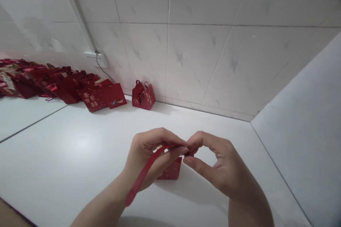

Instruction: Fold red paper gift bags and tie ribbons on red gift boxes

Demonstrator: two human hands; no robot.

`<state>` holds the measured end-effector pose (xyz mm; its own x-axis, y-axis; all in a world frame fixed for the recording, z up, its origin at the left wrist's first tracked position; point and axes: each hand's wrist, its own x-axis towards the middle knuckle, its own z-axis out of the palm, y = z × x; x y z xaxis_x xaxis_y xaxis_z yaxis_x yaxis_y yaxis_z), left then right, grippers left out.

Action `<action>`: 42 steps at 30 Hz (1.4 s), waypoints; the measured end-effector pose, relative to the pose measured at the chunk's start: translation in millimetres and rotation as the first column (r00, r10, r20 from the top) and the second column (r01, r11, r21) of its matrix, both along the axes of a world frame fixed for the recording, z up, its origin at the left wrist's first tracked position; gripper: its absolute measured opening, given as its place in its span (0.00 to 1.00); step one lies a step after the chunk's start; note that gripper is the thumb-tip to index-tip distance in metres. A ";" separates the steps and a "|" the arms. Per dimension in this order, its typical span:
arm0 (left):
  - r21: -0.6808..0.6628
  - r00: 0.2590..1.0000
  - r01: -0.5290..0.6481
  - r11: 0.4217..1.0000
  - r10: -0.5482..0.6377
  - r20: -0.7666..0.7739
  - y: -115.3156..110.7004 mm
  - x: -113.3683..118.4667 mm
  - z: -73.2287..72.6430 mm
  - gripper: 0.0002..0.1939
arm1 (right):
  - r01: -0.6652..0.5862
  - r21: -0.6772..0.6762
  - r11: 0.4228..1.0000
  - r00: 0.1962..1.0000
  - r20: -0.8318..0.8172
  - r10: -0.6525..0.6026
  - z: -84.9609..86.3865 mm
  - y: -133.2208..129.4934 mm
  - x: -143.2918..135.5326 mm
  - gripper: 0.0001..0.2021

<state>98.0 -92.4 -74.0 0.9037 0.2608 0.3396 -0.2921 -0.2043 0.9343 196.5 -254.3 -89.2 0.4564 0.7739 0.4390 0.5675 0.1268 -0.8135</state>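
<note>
A red ribbon [143,174] is pinched between the thumb and fingers of my left hand [154,156], and its loose tail hangs down across my wrist. Close against those fingertips, my right hand [217,161] is closed in a pinch on the ribbon's other part, where a small dark red bit shows. Fingers cover most of that spot, so I cannot make out whether it is a loop or a knot. Under and behind my left hand is a small red paper box [172,169] with a printed pattern, partly hidden.
Against the tiled wall stand two small red boxes with ribbon loops [144,96]. Flat red printed cards [101,97] lie left of them, beside a heap of red boxes [39,79]. A power socket [96,59] with a cable sits above. A pale panel [303,120] bounds the white table [80,170] on the right.
</note>
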 end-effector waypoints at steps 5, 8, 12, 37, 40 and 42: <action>-0.094 0.999 0.007 0.996 -0.011 -0.042 0.5 1.8 1.1 0.03 | -0.025 0.037 0.999 0.999 0.024 0.024 -0.8 1.4 -0.1 0.04; -0.112 0.999 0.017 0.994 -0.021 -0.028 -0.5 4.1 -1.6 0.05 | 0.004 0.010 1.000 1.000 0.013 -0.004 -0.7 0.5 -0.1 0.04; -0.093 1.000 0.027 0.995 -0.028 -0.009 -1.5 5.1 -4.0 0.03 | -0.004 -0.019 1.000 1.000 -0.014 0.003 0.1 -0.3 1.0 0.04; 0.043 0.987 -0.090 0.995 0.083 0.141 -3.0 10.1 -12.6 0.05 | -0.086 -0.048 0.995 0.987 -0.141 0.079 -0.5 0.9 4.2 0.06; 0.062 0.989 -0.076 0.995 0.067 0.130 -1.3 10.6 -12.6 0.06 | -0.085 -0.053 0.995 0.986 -0.151 0.076 -1.0 1.0 4.9 0.05; 0.075 0.990 -0.084 0.994 0.075 0.123 -0.5 10.0 -12.9 0.06 | -0.090 -0.050 0.995 0.983 -0.162 0.081 -1.0 1.5 5.4 0.04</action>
